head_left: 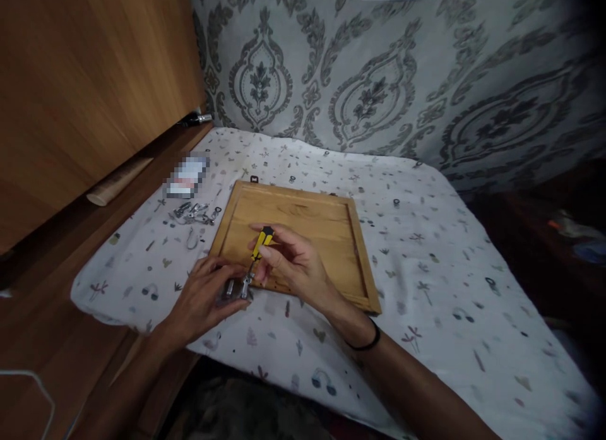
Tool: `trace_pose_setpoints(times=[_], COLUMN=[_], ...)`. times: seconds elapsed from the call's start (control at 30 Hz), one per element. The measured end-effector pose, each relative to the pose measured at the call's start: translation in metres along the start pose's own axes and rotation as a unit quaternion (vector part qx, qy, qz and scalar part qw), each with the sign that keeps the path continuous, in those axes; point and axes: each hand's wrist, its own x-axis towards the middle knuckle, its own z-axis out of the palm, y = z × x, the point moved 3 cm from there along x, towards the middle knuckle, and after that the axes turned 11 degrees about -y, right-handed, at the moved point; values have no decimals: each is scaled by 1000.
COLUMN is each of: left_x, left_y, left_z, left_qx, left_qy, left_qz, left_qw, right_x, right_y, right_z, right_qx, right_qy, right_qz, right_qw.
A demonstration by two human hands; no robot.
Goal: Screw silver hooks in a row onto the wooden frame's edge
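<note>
My right hand point(296, 263) grips a small screwdriver point(262, 243) with a yellow and black handle, its shaft slanting down to the left. The screwdriver's tip meets a silver metal hinge point(246, 285) at the near left corner of a framed wooden panel point(293, 222). Around that hinge, my left hand point(206, 295) is closed, fingers on the panel side and thumb below. Part of the hinge is hidden by my fingers. The panel lies flat on a white patterned cloth, its raised frame facing up.
Loose silver hardware point(194, 214) lies in a pile left of the panel. Behind it is a blurred-out phone-like item point(188, 177). A wooden cabinet point(104, 80) stands at the left, a patterned wall point(312, 67) behind. The cloth point(435, 257) covers the work surface.
</note>
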Motion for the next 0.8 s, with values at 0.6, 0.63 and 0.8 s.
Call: trace_pose_setpoints(times=[0.6, 0.63, 0.8], left_x=[1, 0, -1], left_y=[-6, -6, -8], left_z=[6, 6, 7], left_qx=[26, 23, 13], left_qy=[20, 21, 12], left_qz=[12, 11, -7], left_qw=[999, 999, 1000], right_x=[-9, -9, -8], right_y=[-2, -1, 0], right_z=[7, 7, 7], right_qx=[-19, -16, 12], right_qy=[87, 97, 105], right_qz=[30, 34, 20], right_qw=[996, 995, 994])
